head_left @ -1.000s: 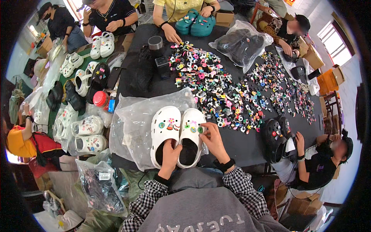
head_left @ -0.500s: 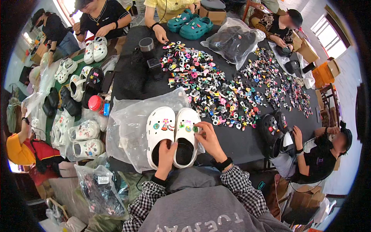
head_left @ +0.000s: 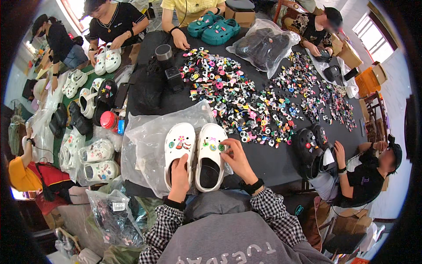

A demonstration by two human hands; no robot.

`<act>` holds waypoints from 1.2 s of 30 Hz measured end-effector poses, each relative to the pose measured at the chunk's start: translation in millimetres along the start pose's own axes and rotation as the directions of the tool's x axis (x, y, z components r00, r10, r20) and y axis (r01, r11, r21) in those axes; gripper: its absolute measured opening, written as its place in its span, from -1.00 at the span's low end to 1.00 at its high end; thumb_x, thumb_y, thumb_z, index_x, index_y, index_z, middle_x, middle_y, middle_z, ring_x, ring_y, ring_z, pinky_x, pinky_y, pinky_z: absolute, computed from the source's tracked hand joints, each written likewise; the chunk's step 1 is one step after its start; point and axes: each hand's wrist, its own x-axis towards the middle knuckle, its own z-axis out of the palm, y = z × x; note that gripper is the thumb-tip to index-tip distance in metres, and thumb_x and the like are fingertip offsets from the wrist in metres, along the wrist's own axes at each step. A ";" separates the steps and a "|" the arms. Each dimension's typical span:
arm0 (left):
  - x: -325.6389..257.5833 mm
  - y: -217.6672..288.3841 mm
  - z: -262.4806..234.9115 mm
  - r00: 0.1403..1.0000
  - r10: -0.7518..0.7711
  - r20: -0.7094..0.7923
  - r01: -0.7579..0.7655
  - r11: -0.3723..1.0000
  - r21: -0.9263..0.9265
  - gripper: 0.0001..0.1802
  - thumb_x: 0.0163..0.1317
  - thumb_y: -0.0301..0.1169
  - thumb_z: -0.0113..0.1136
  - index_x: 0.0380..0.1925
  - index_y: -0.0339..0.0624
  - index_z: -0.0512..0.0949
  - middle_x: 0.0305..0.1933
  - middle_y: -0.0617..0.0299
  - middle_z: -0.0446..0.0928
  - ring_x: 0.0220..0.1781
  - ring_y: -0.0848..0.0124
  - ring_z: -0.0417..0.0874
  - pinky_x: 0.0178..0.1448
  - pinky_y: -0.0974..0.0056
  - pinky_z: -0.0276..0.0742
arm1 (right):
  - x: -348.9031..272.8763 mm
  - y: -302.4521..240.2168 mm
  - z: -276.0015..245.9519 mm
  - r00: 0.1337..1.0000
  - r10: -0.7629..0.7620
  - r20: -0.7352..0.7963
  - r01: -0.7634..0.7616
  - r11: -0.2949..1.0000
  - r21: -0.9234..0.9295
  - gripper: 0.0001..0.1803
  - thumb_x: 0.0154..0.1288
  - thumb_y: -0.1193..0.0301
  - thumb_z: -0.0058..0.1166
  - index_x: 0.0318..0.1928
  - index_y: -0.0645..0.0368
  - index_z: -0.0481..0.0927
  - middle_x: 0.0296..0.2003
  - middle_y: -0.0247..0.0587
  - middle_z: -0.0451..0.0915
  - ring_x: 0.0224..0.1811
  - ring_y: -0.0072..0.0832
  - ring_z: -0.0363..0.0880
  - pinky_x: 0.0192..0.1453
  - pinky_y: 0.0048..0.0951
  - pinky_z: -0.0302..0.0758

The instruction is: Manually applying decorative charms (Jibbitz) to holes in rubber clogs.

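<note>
A pair of white clogs lies toes away in front of me, with colourful shoe charms on their toes. My left hand [head_left: 179, 178] reaches into the opening of the left white clog [head_left: 179, 132] and holds it; its deeper fingertips are hidden inside. At the outer side of the right white clog [head_left: 210, 133], the fingers of my right hand [head_left: 241, 162] pinch a round green charm [head_left: 221, 147] at the toe. Under and beside the clogs spreads a clear plastic bag [head_left: 143, 141].
A wide heap of loose charms [head_left: 246, 103] covers the dark table [head_left: 268, 165] beyond the clogs. Black clogs [head_left: 313, 147] stand right, teal clogs [head_left: 220, 31] at the far side. A red-lidded jar [head_left: 109, 119] and bagged white clogs [head_left: 100, 169] lie left. Several people work around.
The left clog has shifted slightly left, opening a gap between the pair. My left hand has moved left with it, its fingers closer together. My right hand stays at the right clog.
</note>
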 end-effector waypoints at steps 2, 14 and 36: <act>-1.1 5.5 1.3 1.000 -0.009 0.017 0.011 0.995 -0.096 -0.56 0.28 -0.41 0.09 0.13 -0.38 0.37 0.14 0.17 0.45 0.13 0.39 0.44 0.24 0.32 0.29 | 0.5 0.0 0.3 1.000 0.003 0.005 -0.003 1.000 0.005 -0.62 0.16 0.57 0.12 0.03 0.17 0.46 0.08 -0.22 0.30 -0.15 -0.50 0.47 -0.07 -0.48 0.51; -4.1 -1.1 8.9 0.994 0.045 0.098 -0.040 0.998 -0.051 -0.63 0.26 -0.51 0.09 0.07 -0.41 0.42 0.06 0.16 0.51 0.06 0.41 0.51 0.17 0.33 0.36 | 2.3 -0.5 1.6 1.000 -0.020 -0.004 0.020 1.000 -0.011 -0.60 0.11 0.58 0.12 0.02 0.15 0.46 0.06 -0.20 0.30 -0.25 -0.50 0.45 -0.13 -0.50 0.49; 6.4 -14.0 -3.3 0.990 0.139 0.026 -0.138 0.990 -0.041 -0.66 0.25 -0.48 0.10 0.02 -0.38 0.44 0.02 0.22 0.51 0.00 0.46 0.49 0.09 0.35 0.35 | 2.2 0.7 -1.0 0.999 0.036 0.033 -0.037 0.999 0.011 -0.63 0.18 0.56 0.12 0.03 0.18 0.45 0.09 -0.22 0.28 -0.16 -0.52 0.48 -0.08 -0.48 0.49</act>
